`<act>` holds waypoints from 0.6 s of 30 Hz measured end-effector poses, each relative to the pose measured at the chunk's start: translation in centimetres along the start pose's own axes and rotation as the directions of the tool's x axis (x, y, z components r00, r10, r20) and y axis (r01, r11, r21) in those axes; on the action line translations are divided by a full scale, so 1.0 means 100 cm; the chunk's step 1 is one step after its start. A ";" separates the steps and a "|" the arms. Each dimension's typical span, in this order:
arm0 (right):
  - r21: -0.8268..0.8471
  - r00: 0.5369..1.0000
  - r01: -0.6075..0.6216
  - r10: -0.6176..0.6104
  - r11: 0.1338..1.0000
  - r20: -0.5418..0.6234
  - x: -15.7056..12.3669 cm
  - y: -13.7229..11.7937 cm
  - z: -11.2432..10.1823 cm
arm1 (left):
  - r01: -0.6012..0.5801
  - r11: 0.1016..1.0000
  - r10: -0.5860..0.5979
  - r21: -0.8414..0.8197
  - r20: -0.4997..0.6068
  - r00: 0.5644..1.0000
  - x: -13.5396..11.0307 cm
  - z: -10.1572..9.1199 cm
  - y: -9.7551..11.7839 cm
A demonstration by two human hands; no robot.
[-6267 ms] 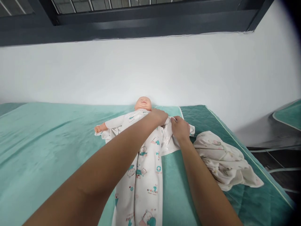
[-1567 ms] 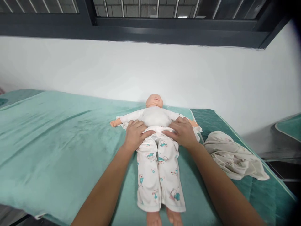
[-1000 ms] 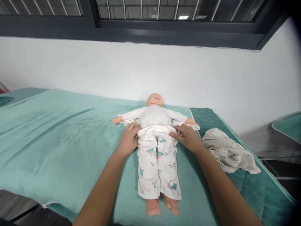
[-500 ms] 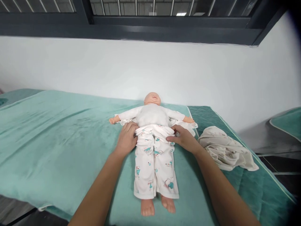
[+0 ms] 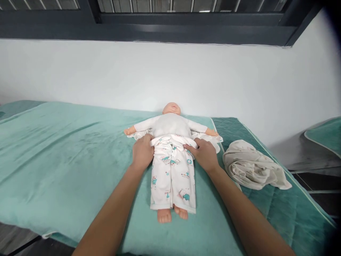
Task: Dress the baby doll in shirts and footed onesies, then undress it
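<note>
No word, label, brand or number can be read. On the trousers [image 5: 176,174], on the leg beside the right hand [image 5: 205,153] and lower down than it, a tiny row of marks like lettering [image 5: 185,175] is printed, too small and blurred to be made out.

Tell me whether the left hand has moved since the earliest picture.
Yes: judged against the window frame and wall, the left hand has moved left and farther from the wall, to the printed trousers' waist.
</note>
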State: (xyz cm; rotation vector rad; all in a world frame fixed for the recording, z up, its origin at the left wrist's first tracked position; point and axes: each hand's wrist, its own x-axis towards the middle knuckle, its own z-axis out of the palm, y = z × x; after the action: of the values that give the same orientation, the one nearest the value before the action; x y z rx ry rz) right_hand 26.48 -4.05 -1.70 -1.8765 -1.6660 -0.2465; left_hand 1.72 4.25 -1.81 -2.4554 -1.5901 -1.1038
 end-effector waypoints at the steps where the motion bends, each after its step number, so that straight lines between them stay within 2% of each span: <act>1: -0.038 1.000 -0.002 0.001 0.999 -0.024 -0.001 -0.003 0.001 | 0.027 1.000 -0.027 -0.001 0.018 0.999 0.001 0.000 0.001; 5: -0.088 0.996 -0.089 0.088 0.992 -0.009 -0.002 -0.013 0.004 | 0.096 0.995 -0.097 0.016 0.110 0.989 0.004 -0.001 0.003; 8: 0.055 0.985 -0.142 0.136 0.988 0.105 -0.002 -0.013 0.005 | 0.104 0.994 -0.105 0.015 0.140 0.985 0.004 -0.001 0.003; 13: 0.437 0.949 -0.145 -0.001 0.888 0.316 0.001 0.000 0.000 | 0.103 0.991 -0.089 -0.088 0.151 0.985 0.003 0.001 0.001; 18: 0.580 0.862 -0.196 -0.143 0.791 0.487 0.001 0.013 -0.010 | 0.087 0.974 -0.066 -0.208 0.105 0.992 0.001 0.001 0.000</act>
State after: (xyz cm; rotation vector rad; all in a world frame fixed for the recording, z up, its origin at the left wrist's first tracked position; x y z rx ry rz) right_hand 27.96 -4.56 -1.22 -1.5062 -1.7465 0.8035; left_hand 1.77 4.41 -1.82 -2.6394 -1.6890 -1.2451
